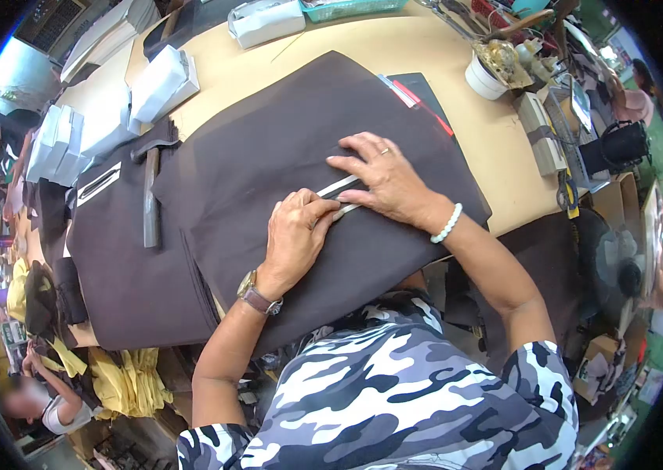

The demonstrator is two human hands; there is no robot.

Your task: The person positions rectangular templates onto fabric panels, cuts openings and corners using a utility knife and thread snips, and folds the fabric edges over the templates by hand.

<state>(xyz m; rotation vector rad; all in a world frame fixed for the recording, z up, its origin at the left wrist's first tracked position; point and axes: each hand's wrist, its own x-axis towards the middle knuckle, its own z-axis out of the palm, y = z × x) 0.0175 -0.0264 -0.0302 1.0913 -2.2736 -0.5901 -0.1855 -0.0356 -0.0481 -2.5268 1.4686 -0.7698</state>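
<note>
A large dark brown fabric panel point(269, 133) lies flat in front of me, with a narrow white-edged slot point(337, 186) in it. My left hand point(296, 235) is closed, its thumb and index finger pinching the slot's edge near its lower end. My right hand point(386, 180) rests across the slot from the right. Its thumb touches the strip beside my left fingertips, while the other fingers spread apart over the cloth. Part of the slot is hidden under both hands.
A hammer point(151, 196) lies on stacked dark panels point(120, 274) at left, near another white-edged slot point(99, 185). White paper-wrapped bundles point(163, 82) stand behind. On the table's right are a white tub point(488, 74), a red strip point(424, 108) and yellow-handled scissors point(568, 196).
</note>
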